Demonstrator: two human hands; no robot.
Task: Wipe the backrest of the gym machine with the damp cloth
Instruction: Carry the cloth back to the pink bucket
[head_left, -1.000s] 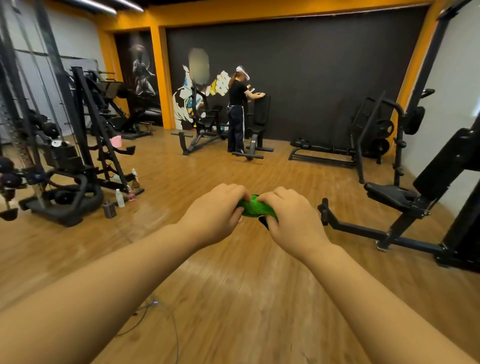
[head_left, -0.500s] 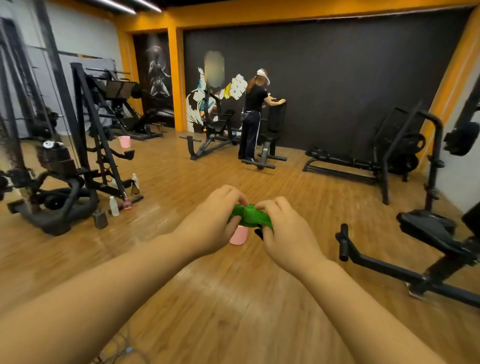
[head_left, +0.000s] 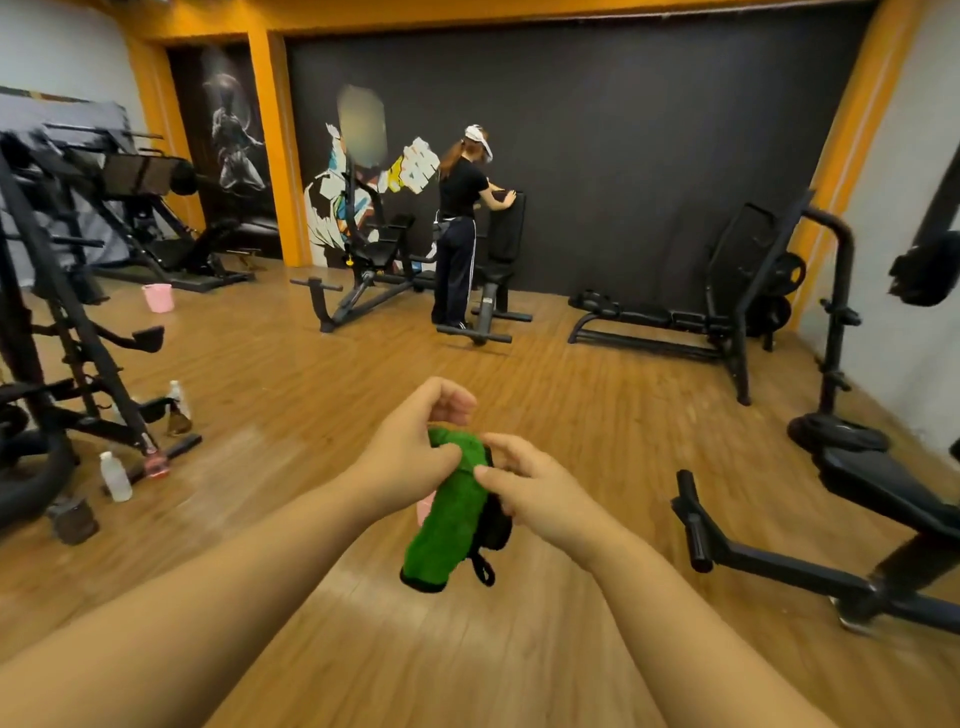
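A green cloth (head_left: 448, 519) with a black edge and a small loop hangs in front of me over the wooden floor. My left hand (head_left: 410, 457) pinches its top between thumb and fingers. My right hand (head_left: 530, 483) touches the cloth's right side with its fingers partly spread; whether it grips is unclear. A black gym machine (head_left: 872, 499) with a padded seat stands low at the right; its backrest is mostly out of frame.
Another person (head_left: 460, 228) stands at an upright bench (head_left: 506, 234) by the dark back wall. Racks and machines (head_left: 67, 322) fill the left side, with bottles (head_left: 115, 475) and a pink bucket (head_left: 157, 297) on the floor. A flat bench (head_left: 660, 317) sits at the back right.
The cloth, balled up between both hands before, now hangs down unrolled. My right hand's fingers have loosened. The view has shifted, so the right machine sits nearer the frame's edge.
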